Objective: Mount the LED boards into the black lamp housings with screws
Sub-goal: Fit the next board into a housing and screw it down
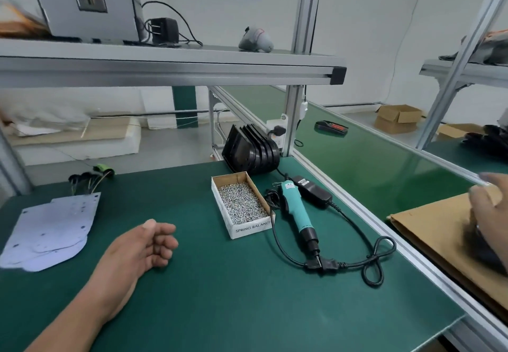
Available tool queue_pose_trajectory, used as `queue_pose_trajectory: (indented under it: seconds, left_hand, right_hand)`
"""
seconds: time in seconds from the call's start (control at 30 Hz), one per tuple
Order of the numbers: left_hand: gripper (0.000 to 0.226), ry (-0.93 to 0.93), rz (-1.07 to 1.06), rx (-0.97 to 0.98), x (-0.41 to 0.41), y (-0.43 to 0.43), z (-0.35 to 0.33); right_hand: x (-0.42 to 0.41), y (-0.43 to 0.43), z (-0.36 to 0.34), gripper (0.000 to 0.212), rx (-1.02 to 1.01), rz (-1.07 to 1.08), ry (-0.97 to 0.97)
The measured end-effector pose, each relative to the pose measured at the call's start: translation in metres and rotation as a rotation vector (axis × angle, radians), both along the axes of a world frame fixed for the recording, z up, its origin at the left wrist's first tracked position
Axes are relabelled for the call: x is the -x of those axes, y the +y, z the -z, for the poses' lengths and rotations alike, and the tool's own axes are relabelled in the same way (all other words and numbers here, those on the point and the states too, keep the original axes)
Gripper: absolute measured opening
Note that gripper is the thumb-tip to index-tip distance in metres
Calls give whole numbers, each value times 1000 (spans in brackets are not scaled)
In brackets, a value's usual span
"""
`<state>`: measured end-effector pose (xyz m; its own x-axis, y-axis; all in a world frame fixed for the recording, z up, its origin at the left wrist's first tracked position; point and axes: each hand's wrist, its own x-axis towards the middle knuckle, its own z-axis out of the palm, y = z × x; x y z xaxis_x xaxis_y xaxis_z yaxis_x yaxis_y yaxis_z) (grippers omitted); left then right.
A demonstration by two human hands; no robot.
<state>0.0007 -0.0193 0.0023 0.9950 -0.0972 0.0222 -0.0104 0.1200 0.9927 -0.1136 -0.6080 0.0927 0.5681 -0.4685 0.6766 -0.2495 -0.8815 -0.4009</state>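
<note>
My left hand (148, 244) rests on the green mat (220, 283), fingers loosely curled and holding nothing. At the right edge my right hand (489, 203) reaches down over a dark, blurred black lamp housing (483, 247) lying on a brown cardboard sheet (434, 236), its fingers curved round the top. A stack of black lamp housings (250, 151) leans at the back of the mat. White LED boards (52, 230) lie piled at the left. An open box of screws (242, 204) sits mid-table, with a teal electric screwdriver (295, 214) beside it.
The screwdriver's black power adapter (313, 192) and looped cable (373, 261) lie right of the box. A green conveyor belt (371, 153) runs along the right, behind an aluminium rail. An overhead shelf (165, 60) spans the bench. Black and green wires (90, 175) lie at the back left.
</note>
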Motion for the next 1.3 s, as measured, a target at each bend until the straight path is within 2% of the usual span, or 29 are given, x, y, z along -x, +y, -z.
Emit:
queue_pose_trajectory:
  seconds: [0.07,0.13,0.2,0.3,0.4,0.53,0.6,0.7,0.8,0.93,1.1,1.3]
  left_hand:
    - [54,3,-8,-2,3,-2,-3]
    - [50,6,-9,-7,4,-3,-5]
    - [46,0,1,-21,5,-3,-5]
    - [52,-14,16,-44,4,-1,-3]
    - [53,-30,26,-53,3,0,-1]
    - [44,-22,31,-47,1,2,2]
    - [42,-9,33,-43,1,2,2]
    - [43,-4,38,-44,1,3,2]
    - [42,-9,48,-57,1,4,2]
    - [43,-20,49,-63,2,2,2]
    - [42,-38,56,-70,2,2,1]
    - [44,-30,38,-51,3,2,0]
  right_hand:
    - [-30,37,0,25,-40,0,39]
    - [-71,94,-2,12,-53,-180,58]
    - [-115,146,-6,12,-70,-354,114]
    - [-190,209,-8,16,38,-488,209]
    - [-261,259,-19,22,165,-502,268]
    - [-327,295,-25,38,341,-411,372]
    - [-346,299,-23,32,434,-364,463]
    - [-358,296,-19,12,502,-351,537]
    - [-360,289,-18,21,554,-375,547]
    - [-352,283,-13,7,543,-387,471]
    - [-341,281,-9,12,561,-340,434]
    - [-326,271,-12,17,208,-449,186]
